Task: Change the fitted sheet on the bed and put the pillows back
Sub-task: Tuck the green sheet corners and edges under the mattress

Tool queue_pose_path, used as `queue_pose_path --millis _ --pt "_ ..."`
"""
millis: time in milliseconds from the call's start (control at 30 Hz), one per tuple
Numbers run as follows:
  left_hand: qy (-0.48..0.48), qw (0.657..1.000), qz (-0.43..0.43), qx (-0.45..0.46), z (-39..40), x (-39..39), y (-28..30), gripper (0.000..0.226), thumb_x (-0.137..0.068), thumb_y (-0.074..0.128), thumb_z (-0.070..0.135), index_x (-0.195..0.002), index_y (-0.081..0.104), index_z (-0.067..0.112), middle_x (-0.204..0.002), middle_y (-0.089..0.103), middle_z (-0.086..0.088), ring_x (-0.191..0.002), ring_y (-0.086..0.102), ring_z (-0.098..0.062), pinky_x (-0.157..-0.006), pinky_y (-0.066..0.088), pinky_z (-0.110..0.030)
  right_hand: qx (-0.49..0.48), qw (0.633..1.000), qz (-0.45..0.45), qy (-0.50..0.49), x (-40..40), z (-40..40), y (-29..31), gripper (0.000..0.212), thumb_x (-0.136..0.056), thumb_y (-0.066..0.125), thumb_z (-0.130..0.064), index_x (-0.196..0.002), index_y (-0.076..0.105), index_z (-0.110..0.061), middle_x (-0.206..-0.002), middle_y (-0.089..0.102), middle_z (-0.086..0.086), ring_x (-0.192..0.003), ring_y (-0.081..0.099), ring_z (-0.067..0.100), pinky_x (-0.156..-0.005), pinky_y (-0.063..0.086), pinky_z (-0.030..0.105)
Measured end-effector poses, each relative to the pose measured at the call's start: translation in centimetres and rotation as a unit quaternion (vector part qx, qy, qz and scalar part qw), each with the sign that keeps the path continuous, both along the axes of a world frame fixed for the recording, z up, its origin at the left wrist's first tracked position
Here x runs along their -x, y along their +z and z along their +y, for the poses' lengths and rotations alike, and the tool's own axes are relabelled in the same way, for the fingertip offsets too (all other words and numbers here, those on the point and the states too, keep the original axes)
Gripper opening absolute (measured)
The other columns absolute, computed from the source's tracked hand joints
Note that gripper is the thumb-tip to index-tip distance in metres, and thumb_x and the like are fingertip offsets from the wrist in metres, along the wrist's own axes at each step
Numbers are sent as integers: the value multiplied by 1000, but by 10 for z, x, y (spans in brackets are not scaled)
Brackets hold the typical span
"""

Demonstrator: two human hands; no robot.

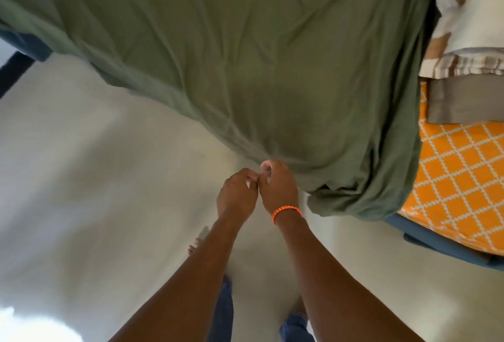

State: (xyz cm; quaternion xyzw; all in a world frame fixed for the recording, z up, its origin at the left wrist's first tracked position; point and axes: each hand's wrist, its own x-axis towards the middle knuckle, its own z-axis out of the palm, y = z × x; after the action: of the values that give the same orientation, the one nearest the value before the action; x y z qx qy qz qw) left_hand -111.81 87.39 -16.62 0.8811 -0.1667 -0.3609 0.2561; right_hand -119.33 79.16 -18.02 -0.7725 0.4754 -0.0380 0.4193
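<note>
Both hands meet at the near edge of the green sheet (245,49), just below the centre of the view. Right hand (278,186), with an orange braided band (287,213) on its wrist, has its fingers curled around a pinch of the sheet's hem, where the cloth gathers into radiating creases. Left hand (236,194) sits touching it at its 9 o'clock side, fingers curled in toward the same bunched spot; whether it actually grips cloth cannot be told, as the fingertips are blurred. From the hands the green sheet spreads toward 12 o'clock, wrinkled, covering most of the bed, with a loose corner hanging at 3 o'clock. Beyond that corner, toward 3 o'clock, an orange lattice-patterned cover (461,178) shows, and above it at 1 o'clock lie a grey folded cloth (463,101) and brown-and-white striped bedding (469,14). A blue bed frame (447,246) edges the orange cover. Pale floor (95,178) fills the 9 o'clock side.
</note>
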Motion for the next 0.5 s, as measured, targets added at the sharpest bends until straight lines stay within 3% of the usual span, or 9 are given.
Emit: queue_pose_path --millis 167,500 --pt "81 997 -12 18 36 -100 -6 22 -100 55 23 -105 71 38 -104 74 19 -93 70 -12 -77 54 -32 -25 1000 -8 10 -105 22 -1 14 -94 57 -16 -102 65 -24 -102 65 -6 -90 63 13 -84 57 38" --pt "177 980 6 88 84 -320 -21 36 -94 54 8 -95 72 39 -89 77 19 -88 73 -2 -79 63 -41 -67 994 -27 76 -330 57 -9 12 -102 58 -21 -101 69 -23 -98 72 -6 -89 68 10 -83 59 32"
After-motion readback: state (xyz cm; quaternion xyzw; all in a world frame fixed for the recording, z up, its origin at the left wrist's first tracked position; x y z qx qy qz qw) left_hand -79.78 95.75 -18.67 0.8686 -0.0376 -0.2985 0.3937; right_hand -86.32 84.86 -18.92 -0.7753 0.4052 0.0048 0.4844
